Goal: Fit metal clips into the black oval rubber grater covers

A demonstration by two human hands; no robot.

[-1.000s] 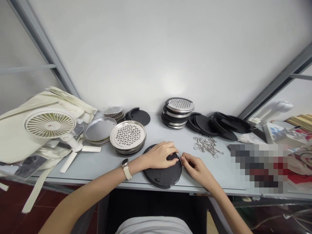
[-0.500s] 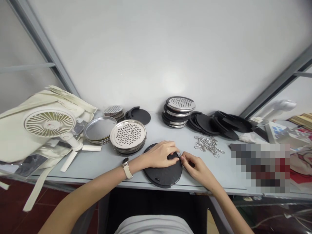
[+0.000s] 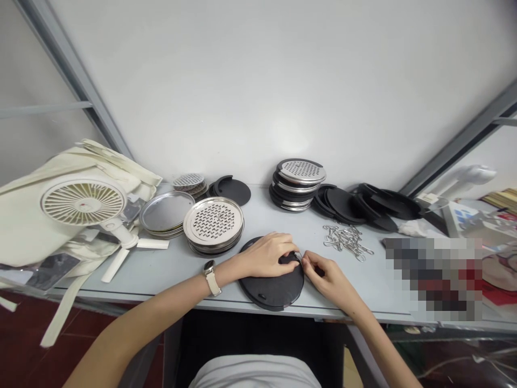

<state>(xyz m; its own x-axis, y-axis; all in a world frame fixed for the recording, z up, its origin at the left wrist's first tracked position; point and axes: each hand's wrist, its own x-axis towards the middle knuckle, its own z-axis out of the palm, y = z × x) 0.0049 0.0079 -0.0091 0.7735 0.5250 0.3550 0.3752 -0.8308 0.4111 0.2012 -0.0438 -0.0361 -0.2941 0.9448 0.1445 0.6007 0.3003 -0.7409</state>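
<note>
A round black disc (image 3: 271,284) lies flat on the grey table near its front edge. My left hand (image 3: 266,255) rests on the disc's upper part with fingers curled, pressing at the right rim. My right hand (image 3: 326,277) is closed in a pinch on a small metal clip (image 3: 298,256) at that same rim, touching the left fingertips. A white-strapped watch (image 3: 210,276) sits on my left wrist.
A heap of metal clips (image 3: 347,241) lies right of my hands. Perforated metal discs (image 3: 213,221), plain metal plates (image 3: 166,213), a mixed stack (image 3: 298,183) and black discs (image 3: 355,205) line the back. A white fan (image 3: 83,203) on a cloth bag is at left.
Both hands stay at the disc's right rim with the clip between them. The view has shifted slightly; nothing else has moved.
</note>
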